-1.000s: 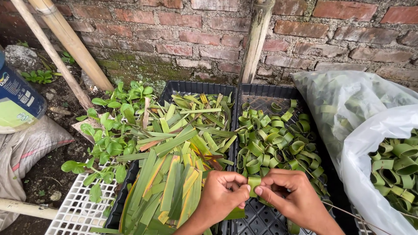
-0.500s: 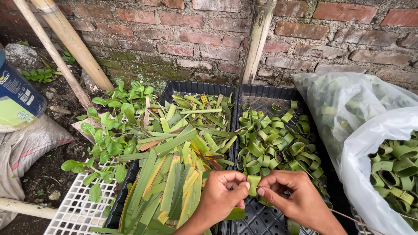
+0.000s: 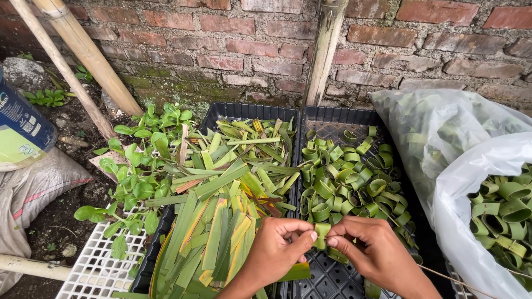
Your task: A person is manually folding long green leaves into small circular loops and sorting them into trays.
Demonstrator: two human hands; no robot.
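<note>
Two hands meet low in the middle of the picture. The left hand (image 3: 277,249) and the right hand (image 3: 368,249) are close together, and both pinch one small green leaf strip (image 3: 321,233) between thumb and fingers. The strip sits just above the near edge of the right tray.

Two black trays stand side by side against a brick wall (image 3: 266,39). The left tray (image 3: 233,111) is full of long flat leaves (image 3: 221,221), green with some yellow, too many to count. The right tray (image 3: 338,116) holds a heap of little leaf rings (image 3: 349,182), also too many to count.

One clear plastic bag (image 3: 460,166) lies at the right, with more leaf rings showing at its mouth. Two bamboo poles (image 3: 83,55) lean at the left, and one more pole (image 3: 324,50) stands between the trays. One white grid tray (image 3: 94,271) lies at the lower left, under small green plants (image 3: 138,166). One blue bottle (image 3: 22,133) rests on a grey sack (image 3: 33,194)
</note>
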